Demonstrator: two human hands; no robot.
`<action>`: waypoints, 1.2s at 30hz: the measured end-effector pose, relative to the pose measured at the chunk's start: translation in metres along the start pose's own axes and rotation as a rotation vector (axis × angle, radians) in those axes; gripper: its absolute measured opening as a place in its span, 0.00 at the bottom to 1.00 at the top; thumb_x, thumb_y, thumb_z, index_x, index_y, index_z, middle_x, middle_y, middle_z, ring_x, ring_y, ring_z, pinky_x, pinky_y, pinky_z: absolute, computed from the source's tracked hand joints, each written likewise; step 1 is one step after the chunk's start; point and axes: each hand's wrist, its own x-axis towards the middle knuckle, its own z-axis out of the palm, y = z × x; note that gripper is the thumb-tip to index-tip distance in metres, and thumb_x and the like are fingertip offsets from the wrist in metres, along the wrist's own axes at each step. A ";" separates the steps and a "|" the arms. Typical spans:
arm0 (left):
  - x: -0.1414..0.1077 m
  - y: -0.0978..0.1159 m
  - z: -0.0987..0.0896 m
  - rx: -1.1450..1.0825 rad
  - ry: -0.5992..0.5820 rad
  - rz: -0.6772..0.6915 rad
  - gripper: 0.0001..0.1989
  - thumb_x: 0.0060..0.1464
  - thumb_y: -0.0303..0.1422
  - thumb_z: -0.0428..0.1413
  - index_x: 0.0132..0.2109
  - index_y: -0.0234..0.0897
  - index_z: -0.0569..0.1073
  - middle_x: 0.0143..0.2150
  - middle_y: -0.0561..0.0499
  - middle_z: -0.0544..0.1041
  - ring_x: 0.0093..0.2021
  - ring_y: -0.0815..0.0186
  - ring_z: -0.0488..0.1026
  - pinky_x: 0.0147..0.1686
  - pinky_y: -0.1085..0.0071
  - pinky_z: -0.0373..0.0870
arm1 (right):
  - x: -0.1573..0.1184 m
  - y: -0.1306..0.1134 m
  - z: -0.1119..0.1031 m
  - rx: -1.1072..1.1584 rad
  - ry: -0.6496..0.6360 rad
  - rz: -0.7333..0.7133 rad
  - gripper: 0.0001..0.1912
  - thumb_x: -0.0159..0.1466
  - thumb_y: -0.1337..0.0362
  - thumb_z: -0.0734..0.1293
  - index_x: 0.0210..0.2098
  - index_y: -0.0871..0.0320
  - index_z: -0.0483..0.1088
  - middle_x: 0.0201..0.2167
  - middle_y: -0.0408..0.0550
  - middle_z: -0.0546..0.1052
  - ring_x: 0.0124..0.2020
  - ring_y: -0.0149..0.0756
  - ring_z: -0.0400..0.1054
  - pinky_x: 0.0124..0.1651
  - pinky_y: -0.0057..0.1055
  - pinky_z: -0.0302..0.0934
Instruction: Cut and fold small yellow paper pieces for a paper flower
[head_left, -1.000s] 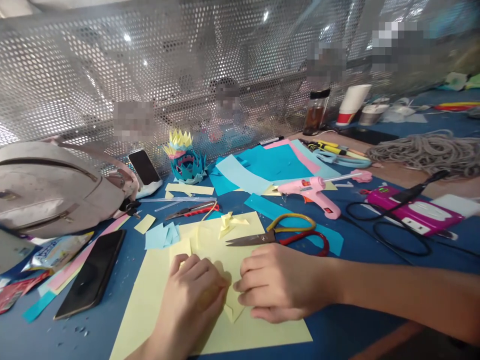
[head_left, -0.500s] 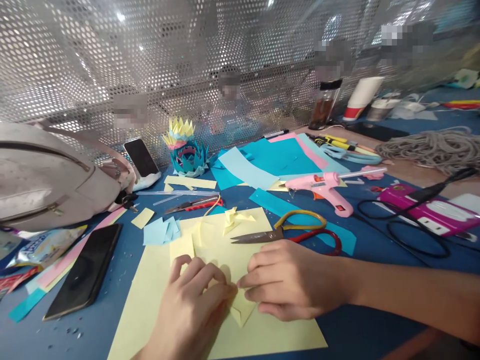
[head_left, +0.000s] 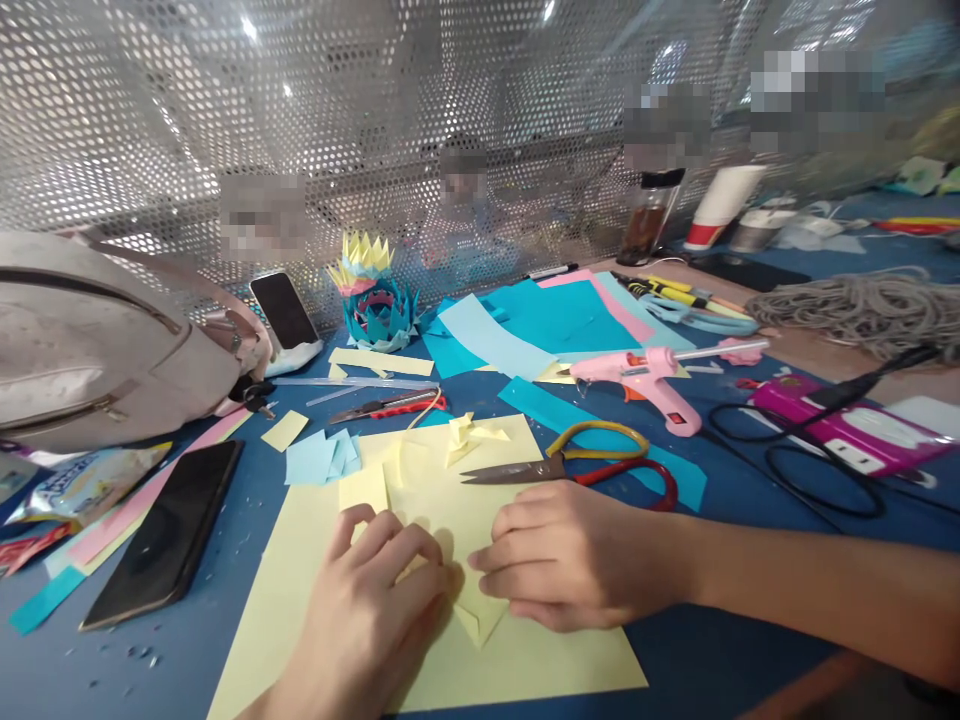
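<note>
A small folded piece of pale yellow paper (head_left: 478, 620) lies between my hands on a large yellow sheet (head_left: 577, 665), its pointed end towards me. My left hand (head_left: 382, 595) has its fingers curled and its thumb and fingertips closed on the left side of the piece. From the right, my right hand (head_left: 574, 555) bends its fingers together over the other side, covering part of it. Just beyond the right hand lie scissors (head_left: 551, 468) with yellow and red handles. Small folded yellow pieces (head_left: 465, 435) sit at the sheet's far edge.
A pink glue gun (head_left: 649, 375) lies at the right, its cord near a magenta power strip (head_left: 840, 425). A black phone (head_left: 169, 535) and a pale backpack (head_left: 105, 345) are at the left. Behind stand a layered paper model (head_left: 379, 310) and a perforated metal screen (head_left: 360, 110).
The fingertips of my two hands have drawn slightly apart over the folded yellow paper. The view has shifted a little; the other things lie as before.
</note>
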 end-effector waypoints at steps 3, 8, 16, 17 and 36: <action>-0.003 0.002 -0.005 0.001 -0.054 -0.006 0.10 0.66 0.23 0.52 0.38 0.39 0.74 0.37 0.54 0.78 0.33 0.64 0.65 0.45 0.62 0.56 | 0.000 0.000 0.000 0.005 0.001 0.008 0.13 0.73 0.66 0.61 0.47 0.66 0.75 0.46 0.50 0.81 0.41 0.38 0.69 0.42 0.35 0.62; -0.008 0.004 -0.009 0.007 -0.121 -0.002 0.09 0.67 0.24 0.50 0.41 0.40 0.74 0.40 0.52 0.78 0.35 0.63 0.68 0.47 0.61 0.56 | 0.002 0.000 -0.002 0.002 -0.018 0.016 0.13 0.73 0.65 0.61 0.47 0.65 0.75 0.44 0.50 0.81 0.40 0.37 0.69 0.40 0.35 0.62; -0.004 0.000 -0.014 -0.108 -0.150 -0.013 0.09 0.66 0.27 0.48 0.42 0.38 0.73 0.38 0.49 0.76 0.36 0.62 0.69 0.45 0.61 0.61 | 0.004 0.002 0.002 0.052 0.012 0.030 0.13 0.73 0.65 0.60 0.47 0.64 0.75 0.43 0.52 0.80 0.41 0.38 0.70 0.44 0.34 0.63; -0.003 0.002 -0.016 -0.100 -0.153 0.000 0.09 0.66 0.27 0.48 0.42 0.38 0.73 0.37 0.50 0.77 0.36 0.62 0.69 0.46 0.61 0.62 | 0.005 0.002 0.002 0.067 0.021 0.039 0.12 0.73 0.65 0.61 0.46 0.64 0.75 0.44 0.52 0.80 0.41 0.38 0.70 0.43 0.34 0.63; -0.019 0.000 0.004 0.128 -0.039 0.251 0.16 0.69 0.26 0.44 0.49 0.39 0.77 0.48 0.50 0.81 0.51 0.64 0.76 0.70 0.57 0.50 | 0.007 0.007 -0.012 0.353 -0.070 0.327 0.12 0.73 0.60 0.65 0.38 0.57 0.78 0.36 0.46 0.75 0.39 0.33 0.65 0.43 0.28 0.59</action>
